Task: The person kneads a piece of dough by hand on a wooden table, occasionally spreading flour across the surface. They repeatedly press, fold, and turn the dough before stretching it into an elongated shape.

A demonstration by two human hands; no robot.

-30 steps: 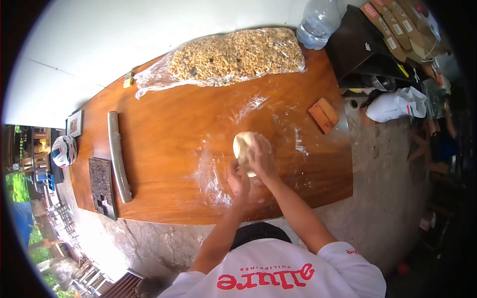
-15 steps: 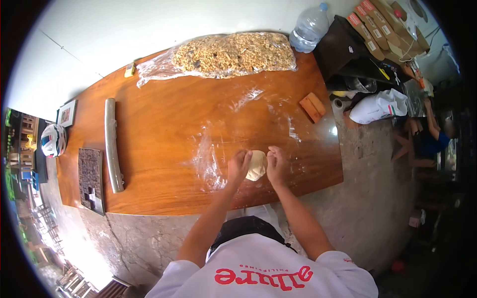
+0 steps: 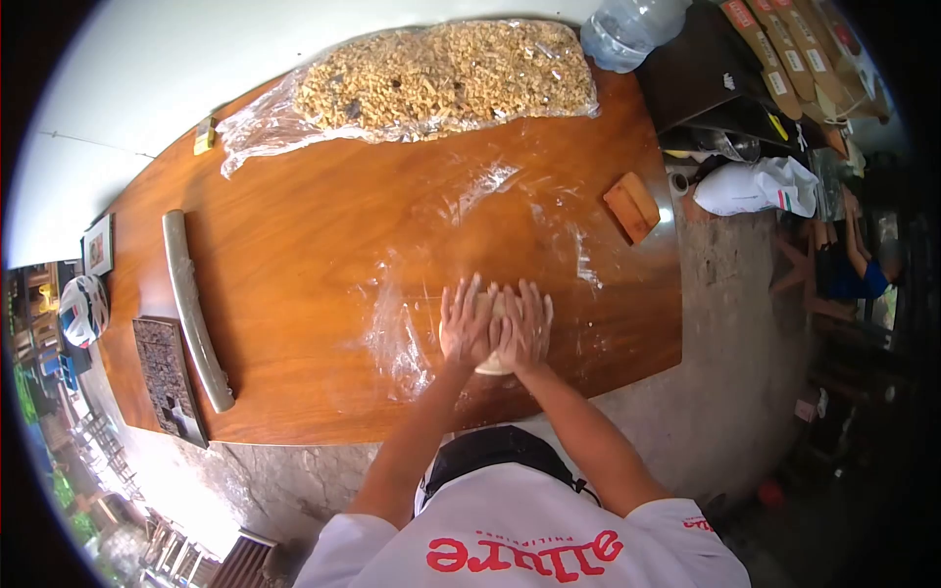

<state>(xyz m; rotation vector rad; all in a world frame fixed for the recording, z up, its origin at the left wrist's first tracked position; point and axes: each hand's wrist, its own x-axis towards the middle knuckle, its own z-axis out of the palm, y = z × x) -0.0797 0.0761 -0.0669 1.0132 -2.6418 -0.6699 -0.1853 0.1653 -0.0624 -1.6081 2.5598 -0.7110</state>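
Observation:
Pale dough (image 3: 493, 365) lies on the wooden table near its front edge, mostly covered by both hands. My left hand (image 3: 469, 323) rests flat on the left part of it, fingers spread and pointing away from me. Beside it, my right hand (image 3: 524, 323) presses on the right part, its fingers also stretched out. The two hands meet along their thumbs. White floury smears (image 3: 397, 338) mark the tabletop to the left of the hands, with more marks beyond them.
A plastic bag of golden crumbly pieces (image 3: 451, 78) spans the back. A long wrapped roll (image 3: 191, 309) and dark textured board (image 3: 167, 377) lie left. A wooden block (image 3: 632, 208) sits right, a water jug (image 3: 627, 34) behind. Another person (image 3: 858, 255) is far right.
Both hands have moved from the sides of the dough onto its top, and their curled fingers have spread out flat. The dough looks flatter and wider. The camera view has shifted.

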